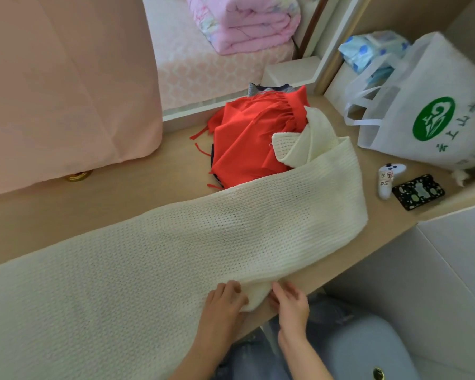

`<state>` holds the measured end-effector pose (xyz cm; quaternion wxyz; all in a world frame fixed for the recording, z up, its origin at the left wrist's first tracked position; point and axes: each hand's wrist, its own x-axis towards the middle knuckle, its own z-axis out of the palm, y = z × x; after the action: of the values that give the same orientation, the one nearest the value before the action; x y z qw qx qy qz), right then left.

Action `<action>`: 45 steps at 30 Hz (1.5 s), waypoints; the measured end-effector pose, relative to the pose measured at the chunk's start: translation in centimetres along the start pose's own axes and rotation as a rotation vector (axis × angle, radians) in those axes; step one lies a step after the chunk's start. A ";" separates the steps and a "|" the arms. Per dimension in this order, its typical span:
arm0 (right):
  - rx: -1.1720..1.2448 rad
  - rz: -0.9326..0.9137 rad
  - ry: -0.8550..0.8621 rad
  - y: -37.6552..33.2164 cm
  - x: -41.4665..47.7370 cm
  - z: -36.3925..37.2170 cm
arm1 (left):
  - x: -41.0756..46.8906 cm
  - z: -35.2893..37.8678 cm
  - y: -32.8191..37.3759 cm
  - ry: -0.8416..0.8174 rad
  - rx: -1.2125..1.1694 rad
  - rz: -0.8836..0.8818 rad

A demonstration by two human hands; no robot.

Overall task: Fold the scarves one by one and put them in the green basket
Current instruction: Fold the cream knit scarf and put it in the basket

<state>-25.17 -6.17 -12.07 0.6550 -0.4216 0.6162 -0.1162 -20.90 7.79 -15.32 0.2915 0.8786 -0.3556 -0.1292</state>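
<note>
Flattening step: cream scarf (176,256) spread across the worktop (52,215) from 8 to 1 o'clock, left hand (225,300) and right hand (290,303) each pinching its near edge at 6; next, likely fold it; green basket unseen.

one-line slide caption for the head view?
Both hands, left and right, pinch the cream scarf edge; red scarf waits behind.

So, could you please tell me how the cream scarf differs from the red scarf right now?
The cream scarf is an open, chunky knit; the red scarf looks smooth, with tassels. The cream scarf is stretched out along the table; the red scarf lies crumpled in a heap. The left hand and right hand touch only the cream one. Neither is folded yet.
</note>
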 end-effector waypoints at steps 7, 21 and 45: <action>0.154 0.249 -0.227 -1.3 -0.5 -0.7 | 0.5 -5.3 1.7 -0.081 -0.715 -0.324; -0.815 -0.540 0.161 -0.8 0.5 -4.1 | -0.8 -0.8 -4.2 -0.205 0.285 -0.104; -0.205 -0.268 0.113 -12.3 13.0 -4.4 | 12.8 -0.3 1.6 0.054 0.105 0.016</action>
<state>-21.85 -24.28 -12.29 0.5516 -0.5573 0.5990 -0.1623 -12.52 -1.95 -14.36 0.2557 0.8929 -0.3608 -0.0842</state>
